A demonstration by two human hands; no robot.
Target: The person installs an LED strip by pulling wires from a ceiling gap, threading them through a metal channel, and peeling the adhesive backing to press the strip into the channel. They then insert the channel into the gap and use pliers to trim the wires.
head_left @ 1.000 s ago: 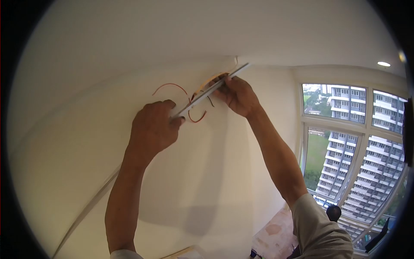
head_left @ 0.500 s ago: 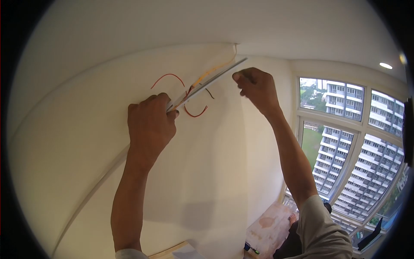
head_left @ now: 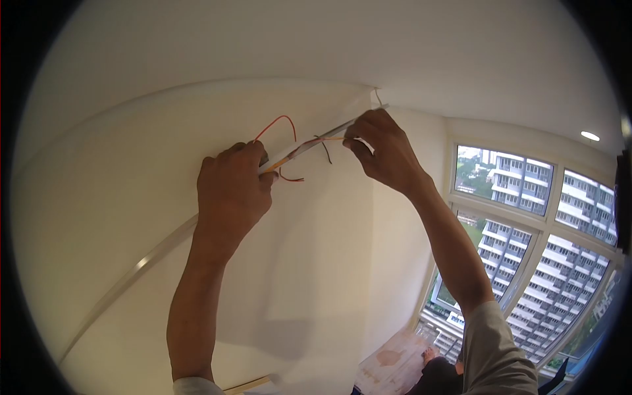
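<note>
My left hand [head_left: 234, 178] is wrapped round a long, thin light-coloured strip [head_left: 141, 263], which slants from the lower left up toward the ceiling. Red wire [head_left: 284, 118] curls above that hand, and a short dark red piece [head_left: 291, 178] hangs beside its fingertips. Orange wires [head_left: 281, 162] lie along the strip next to my thumb. A black wire [head_left: 327, 153] dangles from the middle of the strip. My right hand [head_left: 382, 148] pinches the end of a thin orange wire [head_left: 334, 138] near the strip's upper part.
Behind is a pale wall [head_left: 316, 243] meeting the ceiling [head_left: 316, 39]. Windows [head_left: 503, 178] showing tall buildings are on the right. At the bottom, a person's dark-clothed leg [head_left: 438, 378] and bare foot are over a stained floor [head_left: 388, 362]. A ceiling light [head_left: 590, 135] glows at the right.
My right hand has moved left and now pinches a wire. The orange wires, earlier reaching up toward the ceiling, now lie along the strip. The view has shifted slightly.
</note>
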